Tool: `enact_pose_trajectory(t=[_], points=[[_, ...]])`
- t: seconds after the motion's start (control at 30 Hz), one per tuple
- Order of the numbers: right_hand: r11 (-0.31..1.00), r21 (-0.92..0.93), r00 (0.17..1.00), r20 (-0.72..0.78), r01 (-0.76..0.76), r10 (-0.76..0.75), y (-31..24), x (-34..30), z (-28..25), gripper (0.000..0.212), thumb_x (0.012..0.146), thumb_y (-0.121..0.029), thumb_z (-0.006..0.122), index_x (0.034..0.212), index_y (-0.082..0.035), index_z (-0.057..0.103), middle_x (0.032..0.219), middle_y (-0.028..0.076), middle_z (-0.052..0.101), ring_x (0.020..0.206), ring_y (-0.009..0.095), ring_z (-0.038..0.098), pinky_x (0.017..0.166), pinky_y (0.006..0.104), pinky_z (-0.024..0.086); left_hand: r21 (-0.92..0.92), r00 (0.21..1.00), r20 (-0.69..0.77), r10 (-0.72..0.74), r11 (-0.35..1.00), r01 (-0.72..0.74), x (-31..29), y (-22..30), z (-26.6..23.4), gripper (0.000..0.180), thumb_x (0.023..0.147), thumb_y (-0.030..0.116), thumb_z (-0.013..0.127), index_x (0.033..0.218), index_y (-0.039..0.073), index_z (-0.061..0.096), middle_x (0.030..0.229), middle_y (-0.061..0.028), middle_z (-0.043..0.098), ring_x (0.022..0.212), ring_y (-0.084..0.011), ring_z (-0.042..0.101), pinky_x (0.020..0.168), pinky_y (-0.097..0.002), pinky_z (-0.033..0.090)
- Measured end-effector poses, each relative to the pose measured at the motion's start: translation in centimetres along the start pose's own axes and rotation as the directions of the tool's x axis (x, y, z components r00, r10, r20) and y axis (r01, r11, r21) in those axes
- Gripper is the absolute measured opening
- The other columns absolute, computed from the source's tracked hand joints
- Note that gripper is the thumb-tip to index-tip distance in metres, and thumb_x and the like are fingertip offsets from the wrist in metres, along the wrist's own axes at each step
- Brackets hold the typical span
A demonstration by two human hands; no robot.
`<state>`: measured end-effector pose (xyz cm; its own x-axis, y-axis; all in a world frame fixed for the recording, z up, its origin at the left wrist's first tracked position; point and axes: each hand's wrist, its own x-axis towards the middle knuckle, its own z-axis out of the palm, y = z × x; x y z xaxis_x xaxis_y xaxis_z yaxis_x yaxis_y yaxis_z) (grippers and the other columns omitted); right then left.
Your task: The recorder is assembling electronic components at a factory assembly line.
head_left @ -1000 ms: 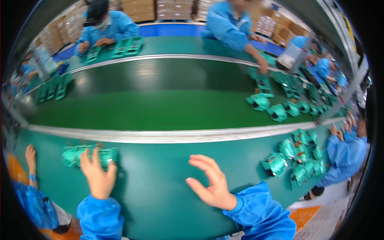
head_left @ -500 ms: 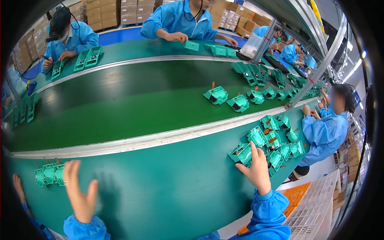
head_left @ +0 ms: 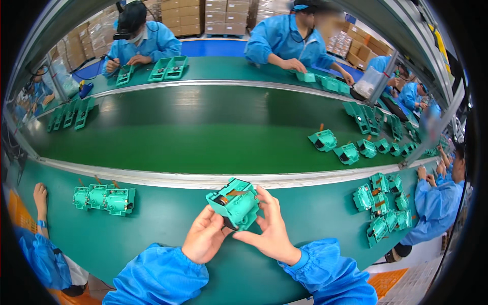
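Presently, left hand (head_left: 204, 238) and right hand (head_left: 272, 231) hold a boxy green plastic housing (head_left: 241, 207), tilted, between them above the green worktop (head_left: 165, 223).

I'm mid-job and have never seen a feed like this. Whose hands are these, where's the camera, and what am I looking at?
No machine here: the left hand and right hand are a person's own, bare, below blue sleeves. The camera sits on that person's head, looking down; its fisheye lens bends straight edges near the rim. Both hands hold one green part above the table. Three similar parts sit in a row at left, and a cluster at right. Past the pale rail, other people work.
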<state>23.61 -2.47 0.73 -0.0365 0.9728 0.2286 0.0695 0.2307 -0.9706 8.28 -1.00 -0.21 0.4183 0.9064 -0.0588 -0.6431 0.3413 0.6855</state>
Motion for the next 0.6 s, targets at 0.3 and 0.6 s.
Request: enact_pose_trajectory(t=[0.3,0.6], points=[[0.531,0.734,0.905,0.322,-0.425,0.279,1.2,0.6,-1.3,0.044,0.089,-0.017,0.043,0.128,-0.002,0.029,0.115,0.008,0.048,0.102,0.015,0.048,0.085,0.0316,0.040,-0.182,0.976,0.144,-0.161,0.965,0.187,0.0,1.0,-2.2,0.045,0.090,0.024,0.040,0.129,0.006,0.028,0.123,-0.0089,0.042,0.112,-0.0216,0.043,0.091,-0.0405,0.037],[0.526,0.757,0.917,0.258,-0.387,0.304,1.4,0.8,-1.6,0.042,0.088,-0.016,0.045,0.125,0.000,0.033,0.114,0.010,0.049,0.101,0.017,0.050,0.087,0.0347,0.040,0.013,0.979,0.157,-0.127,0.992,0.127,0.3,1.8,-1.9,0.059,0.082,0.012,0.054,0.131,0.002,0.024,0.125,-0.0076,0.040,0.111,-0.0186,0.043,0.088,-0.0348,0.040]])
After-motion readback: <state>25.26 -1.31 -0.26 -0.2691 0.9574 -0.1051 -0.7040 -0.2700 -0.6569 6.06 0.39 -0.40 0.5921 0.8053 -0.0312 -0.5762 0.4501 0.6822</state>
